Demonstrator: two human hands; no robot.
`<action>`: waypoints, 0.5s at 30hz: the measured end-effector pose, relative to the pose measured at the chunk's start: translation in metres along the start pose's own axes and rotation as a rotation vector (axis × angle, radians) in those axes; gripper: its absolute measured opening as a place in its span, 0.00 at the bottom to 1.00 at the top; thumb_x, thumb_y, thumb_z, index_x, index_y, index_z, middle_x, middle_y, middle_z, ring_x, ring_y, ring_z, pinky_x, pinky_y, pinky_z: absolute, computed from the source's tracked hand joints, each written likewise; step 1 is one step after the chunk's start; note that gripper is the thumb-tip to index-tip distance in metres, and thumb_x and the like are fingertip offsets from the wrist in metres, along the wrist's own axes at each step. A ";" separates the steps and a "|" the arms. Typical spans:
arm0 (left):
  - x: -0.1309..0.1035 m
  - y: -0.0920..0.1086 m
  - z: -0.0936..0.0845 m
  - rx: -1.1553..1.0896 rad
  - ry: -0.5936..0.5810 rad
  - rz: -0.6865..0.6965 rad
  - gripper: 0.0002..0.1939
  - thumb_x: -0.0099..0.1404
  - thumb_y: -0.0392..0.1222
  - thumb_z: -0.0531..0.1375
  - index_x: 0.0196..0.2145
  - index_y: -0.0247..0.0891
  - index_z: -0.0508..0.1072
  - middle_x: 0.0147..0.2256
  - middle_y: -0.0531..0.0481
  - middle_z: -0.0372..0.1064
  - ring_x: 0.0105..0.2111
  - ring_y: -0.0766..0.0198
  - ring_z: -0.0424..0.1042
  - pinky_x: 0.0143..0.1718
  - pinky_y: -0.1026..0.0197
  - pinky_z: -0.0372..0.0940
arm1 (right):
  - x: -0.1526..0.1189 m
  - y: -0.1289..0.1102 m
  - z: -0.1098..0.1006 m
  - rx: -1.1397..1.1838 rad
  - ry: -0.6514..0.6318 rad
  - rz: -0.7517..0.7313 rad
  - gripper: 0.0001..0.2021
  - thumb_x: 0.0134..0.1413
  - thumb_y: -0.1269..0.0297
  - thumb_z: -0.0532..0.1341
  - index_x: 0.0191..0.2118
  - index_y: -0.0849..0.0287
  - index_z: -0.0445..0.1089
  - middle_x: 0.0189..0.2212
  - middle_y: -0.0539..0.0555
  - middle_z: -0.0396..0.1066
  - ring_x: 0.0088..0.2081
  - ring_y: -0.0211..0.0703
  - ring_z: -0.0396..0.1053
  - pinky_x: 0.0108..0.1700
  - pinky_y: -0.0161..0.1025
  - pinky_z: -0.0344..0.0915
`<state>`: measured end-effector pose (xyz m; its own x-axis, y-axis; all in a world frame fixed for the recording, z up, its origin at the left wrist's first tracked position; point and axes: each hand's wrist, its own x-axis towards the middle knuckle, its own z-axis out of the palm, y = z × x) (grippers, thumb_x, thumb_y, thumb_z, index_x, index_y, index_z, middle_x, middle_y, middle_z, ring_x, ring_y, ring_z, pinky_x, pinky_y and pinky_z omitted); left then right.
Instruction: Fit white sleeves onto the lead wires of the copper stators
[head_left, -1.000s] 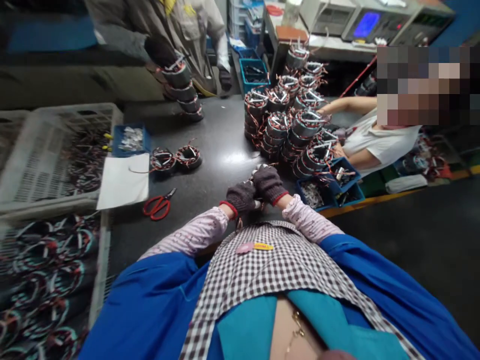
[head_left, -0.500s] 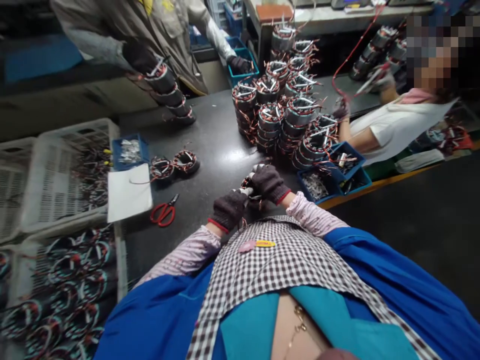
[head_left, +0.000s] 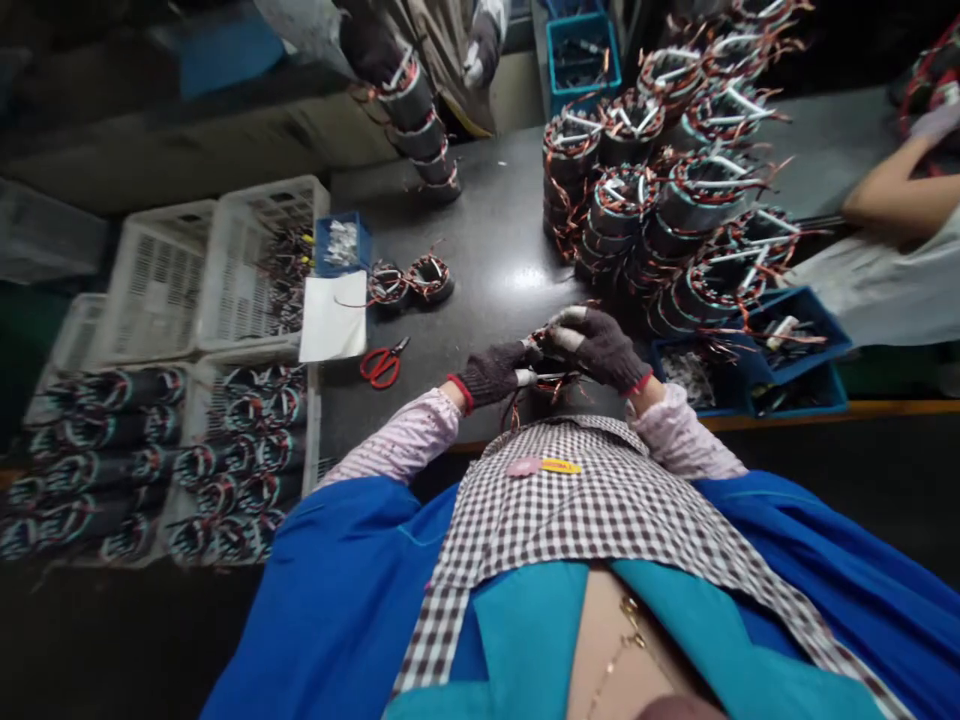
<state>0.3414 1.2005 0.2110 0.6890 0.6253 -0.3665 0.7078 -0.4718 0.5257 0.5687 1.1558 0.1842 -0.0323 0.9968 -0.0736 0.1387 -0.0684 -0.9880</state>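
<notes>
At the counter's near edge, a wound stator (head_left: 559, 385) is grasped by both gloved grips, left hand (head_left: 495, 373) and right hand (head_left: 604, 347). It is judged heavy and rigid; its thin leads bend easily, so the steel core is best held.

A dark grey table (head_left: 480, 240) gleams under overhead light; white crates (head_left: 187, 270) stand left, blue bins (head_left: 795, 360) right, dark floor below.

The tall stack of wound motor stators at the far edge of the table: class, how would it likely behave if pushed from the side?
The stack of stators already leans, so a side push would probably topple it. Each ring looks like a steel core wound with copper, so likely heavy for its size. Loose lead wires stick out and would probably snag.
</notes>
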 end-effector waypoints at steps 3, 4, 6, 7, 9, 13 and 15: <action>0.000 0.005 -0.007 0.126 -0.040 0.064 0.20 0.76 0.39 0.66 0.63 0.39 0.83 0.55 0.42 0.85 0.53 0.53 0.84 0.58 0.55 0.77 | -0.015 0.000 0.002 -0.173 -0.019 0.012 0.10 0.66 0.57 0.67 0.44 0.55 0.84 0.44 0.55 0.86 0.50 0.53 0.82 0.59 0.51 0.78; -0.001 0.009 -0.008 0.185 -0.054 0.085 0.19 0.77 0.39 0.65 0.63 0.38 0.83 0.55 0.40 0.85 0.53 0.52 0.84 0.58 0.55 0.77 | -0.018 0.002 0.003 -0.210 -0.027 0.037 0.10 0.66 0.59 0.66 0.45 0.55 0.84 0.46 0.55 0.86 0.52 0.53 0.82 0.61 0.52 0.78; -0.002 0.018 -0.008 0.323 -0.096 0.124 0.15 0.80 0.37 0.63 0.58 0.36 0.85 0.51 0.36 0.85 0.51 0.49 0.85 0.54 0.54 0.78 | -0.019 0.005 0.004 -0.277 -0.042 0.072 0.11 0.67 0.60 0.65 0.48 0.53 0.86 0.49 0.56 0.87 0.54 0.54 0.83 0.63 0.53 0.78; -0.001 0.022 -0.007 0.382 -0.115 0.149 0.14 0.81 0.36 0.61 0.55 0.35 0.87 0.49 0.34 0.85 0.50 0.47 0.86 0.51 0.53 0.78 | -0.019 0.006 0.005 -0.309 -0.047 0.079 0.12 0.68 0.60 0.65 0.49 0.52 0.86 0.51 0.56 0.88 0.54 0.55 0.83 0.64 0.55 0.78; 0.001 0.028 -0.006 0.429 -0.130 0.192 0.14 0.81 0.34 0.60 0.49 0.33 0.88 0.44 0.32 0.85 0.47 0.43 0.86 0.47 0.51 0.77 | -0.018 0.006 0.007 -0.364 -0.044 0.099 0.14 0.69 0.58 0.64 0.51 0.50 0.87 0.53 0.58 0.88 0.55 0.59 0.84 0.64 0.58 0.79; 0.000 0.024 -0.005 0.064 -0.137 0.093 0.07 0.72 0.38 0.70 0.35 0.35 0.86 0.35 0.39 0.83 0.38 0.47 0.84 0.41 0.53 0.75 | -0.018 0.003 0.010 -0.522 0.000 0.174 0.17 0.71 0.55 0.61 0.52 0.43 0.88 0.55 0.63 0.87 0.57 0.65 0.85 0.62 0.59 0.81; -0.007 0.018 -0.004 -0.213 -0.192 0.046 0.08 0.68 0.43 0.73 0.33 0.38 0.85 0.32 0.46 0.81 0.33 0.53 0.81 0.37 0.57 0.74 | -0.020 0.002 0.012 -0.622 0.013 0.172 0.18 0.72 0.55 0.60 0.53 0.42 0.88 0.57 0.65 0.87 0.59 0.67 0.85 0.63 0.60 0.80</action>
<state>0.3488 1.1906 0.2258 0.7512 0.4672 -0.4663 0.6402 -0.3434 0.6872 0.5580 1.1352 0.1818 0.0528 0.9744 -0.2187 0.6892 -0.1941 -0.6981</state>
